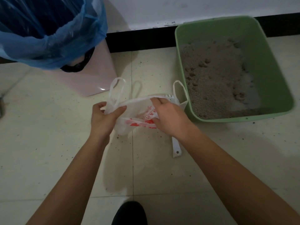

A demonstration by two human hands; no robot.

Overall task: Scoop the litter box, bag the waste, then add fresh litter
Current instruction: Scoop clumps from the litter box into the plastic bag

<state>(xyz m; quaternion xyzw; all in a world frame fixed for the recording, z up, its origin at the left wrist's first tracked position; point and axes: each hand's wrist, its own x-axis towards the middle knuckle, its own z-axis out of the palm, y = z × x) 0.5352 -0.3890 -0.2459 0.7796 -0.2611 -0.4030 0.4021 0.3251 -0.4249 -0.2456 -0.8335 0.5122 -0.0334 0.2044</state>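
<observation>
A white plastic bag (138, 111) with red print hangs above the floor, its mouth spread between both hands. My left hand (103, 118) grips the bag's left edge below one handle loop. My right hand (167, 117) holds the bag's right edge, fingers curled over the rim. A white slotted scoop (176, 147) lies on the floor under my right wrist, its head partly hidden behind the bag. The green litter box (266, 65) sits at the right by the wall, with grey litter (215, 75) lumpy inside.
A pink bin (90, 73) lined with a blue bag (53, 38) stands at the upper left. Loose litter grains dot the pale tiled floor (48, 143). A dark shoe (129, 213) shows at the bottom edge. A black skirting runs along the white wall.
</observation>
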